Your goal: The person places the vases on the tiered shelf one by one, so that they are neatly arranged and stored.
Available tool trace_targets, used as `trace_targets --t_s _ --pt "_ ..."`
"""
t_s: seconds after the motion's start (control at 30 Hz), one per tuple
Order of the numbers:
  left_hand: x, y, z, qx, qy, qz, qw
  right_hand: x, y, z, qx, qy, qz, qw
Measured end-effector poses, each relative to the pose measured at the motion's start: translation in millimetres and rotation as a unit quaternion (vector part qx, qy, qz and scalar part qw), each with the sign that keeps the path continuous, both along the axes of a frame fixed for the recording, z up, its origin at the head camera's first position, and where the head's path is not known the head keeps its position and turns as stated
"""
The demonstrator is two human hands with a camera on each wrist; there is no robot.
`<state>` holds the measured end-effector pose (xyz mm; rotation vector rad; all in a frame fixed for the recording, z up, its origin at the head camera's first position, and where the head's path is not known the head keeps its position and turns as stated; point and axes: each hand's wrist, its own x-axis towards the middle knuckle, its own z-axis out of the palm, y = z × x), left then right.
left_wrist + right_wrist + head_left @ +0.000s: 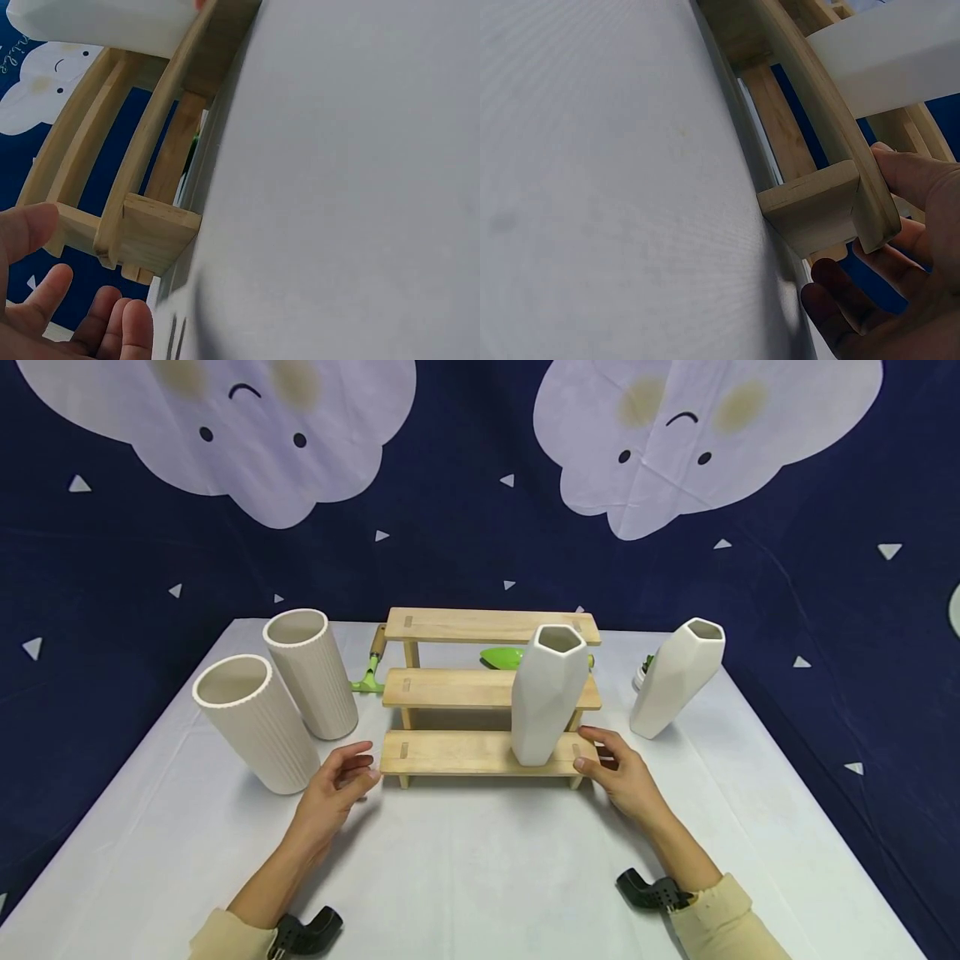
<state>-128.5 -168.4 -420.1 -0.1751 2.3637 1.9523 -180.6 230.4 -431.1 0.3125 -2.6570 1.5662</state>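
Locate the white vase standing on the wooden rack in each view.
Head: white vase just right of centre.
Left wrist: white vase at top left, cropped.
Right wrist: white vase at upper right, cropped.
Shared landmark: wooden rack, visible in all three.

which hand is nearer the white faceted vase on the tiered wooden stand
Right: the right hand grips the stand's end beside the vase; the left hand is beside the other end.

Wooden stand (450, 687) cropped in both wrist views, green blade (498, 657) partly behind vase (550, 697)
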Motion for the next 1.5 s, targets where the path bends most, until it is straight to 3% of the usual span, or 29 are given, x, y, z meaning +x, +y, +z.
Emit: trace_targets --t_s 0.33,0.63,0.93,1.1,1.33,1.5 --pt "19.0 -3.2 8.8 -0.021 0.026 0.041 0.9986 1.4 0.5 -0.1 0.005 0.004 0.005 1.0" --pt "33.8 -13.7 7.9 -0.057 0.077 0.084 0.9918 8.1 -6.4 14.7 0.004 -0.005 0.001 1.0" --pt "40.5 -23.0 6.6 -0.044 0.125 0.129 0.9827 1.7 1.1 0.9 0.002 -0.004 0.002 1.0" --pt "43.4 -28.1 7.9 -0.039 0.178 0.162 0.9699 2.9 -0.3 4.1 0.007 -0.002 0.004 1.0" --pt "46.8 -38.1 8.6 -0.056 0.276 0.198 0.9388 -0.7 1.9 -1.8 0.004 -0.005 0.001 1.0" --pt "46.1 -44.2 6.8 -0.058 0.314 0.227 0.92 0.1 1.3 -0.5 0.006 -0.004 0.001 1.0"
